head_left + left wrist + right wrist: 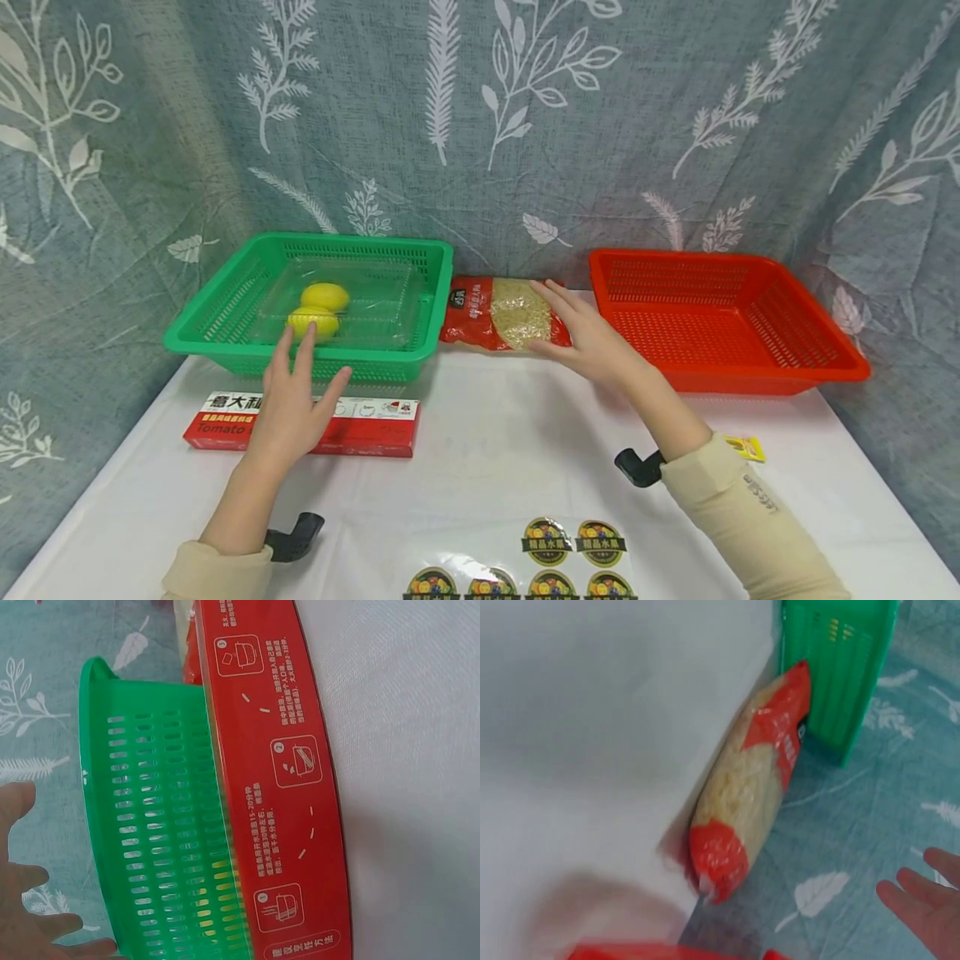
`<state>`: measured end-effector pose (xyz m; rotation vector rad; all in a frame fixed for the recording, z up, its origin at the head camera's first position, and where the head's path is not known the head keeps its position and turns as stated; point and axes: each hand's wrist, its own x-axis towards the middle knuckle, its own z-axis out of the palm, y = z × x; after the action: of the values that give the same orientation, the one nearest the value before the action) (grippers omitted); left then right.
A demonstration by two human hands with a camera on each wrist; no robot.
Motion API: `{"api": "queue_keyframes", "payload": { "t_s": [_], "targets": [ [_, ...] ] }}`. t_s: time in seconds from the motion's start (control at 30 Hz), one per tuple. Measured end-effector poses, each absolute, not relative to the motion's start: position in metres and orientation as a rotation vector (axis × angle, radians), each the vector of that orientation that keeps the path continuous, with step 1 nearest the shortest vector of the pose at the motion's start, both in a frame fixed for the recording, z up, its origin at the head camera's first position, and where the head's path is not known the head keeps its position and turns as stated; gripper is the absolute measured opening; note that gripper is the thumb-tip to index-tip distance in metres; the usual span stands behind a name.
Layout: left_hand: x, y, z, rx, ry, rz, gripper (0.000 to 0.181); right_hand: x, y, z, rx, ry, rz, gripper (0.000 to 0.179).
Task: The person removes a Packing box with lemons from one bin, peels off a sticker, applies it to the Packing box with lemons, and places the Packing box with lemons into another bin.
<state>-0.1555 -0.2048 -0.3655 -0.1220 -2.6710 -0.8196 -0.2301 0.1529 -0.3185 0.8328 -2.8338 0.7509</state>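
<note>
My left hand [296, 412], fingers spread, is over the red and white carton [375, 429] with "Tomato" printed on it, its fingertips at the near rim of the green basket [442, 308]. Inside that basket lies a clear plastic clamshell box [382, 300] with two lemons [325, 297] in it. My right hand [588, 333] reaches over the right end of a red and clear bag of pale pasta [517, 312], thumb and fingers apart. In the right wrist view the bag [739, 787] shows whole, with the fingers [922, 900] well off to its side.
A red basket [675, 333] stands at the right. A sheet of round fruit stickers [551, 542] lies at the near edge of the white table [480, 467]. A small yellow packet [746, 448] is partly behind my right sleeve. A patterned curtain [480, 200] hangs behind the table.
</note>
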Motion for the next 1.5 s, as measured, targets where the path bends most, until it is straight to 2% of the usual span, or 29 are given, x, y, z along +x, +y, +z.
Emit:
{"api": "queue_keyframes", "payload": {
  "t_s": [0.4,0.8,1.5],
  "targets": [
    [-0.154,-0.209,-0.366,-0.050,-2.634,-0.838,0.069,-0.237,0.129,-0.323,1.003,-2.725,0.793,0.076],
    [-0.156,-0.211,-0.369,0.053,-2.528,-0.921,0.060,-0.240,0.113,-0.322,0.971,-2.764,0.844,0.074],
    [-0.158,-0.214,-0.371,0.252,-2.512,-1.268,0.058,-0.241,0.096,-0.321,0.927,-2.784,0.918,0.071]
  ]
}}
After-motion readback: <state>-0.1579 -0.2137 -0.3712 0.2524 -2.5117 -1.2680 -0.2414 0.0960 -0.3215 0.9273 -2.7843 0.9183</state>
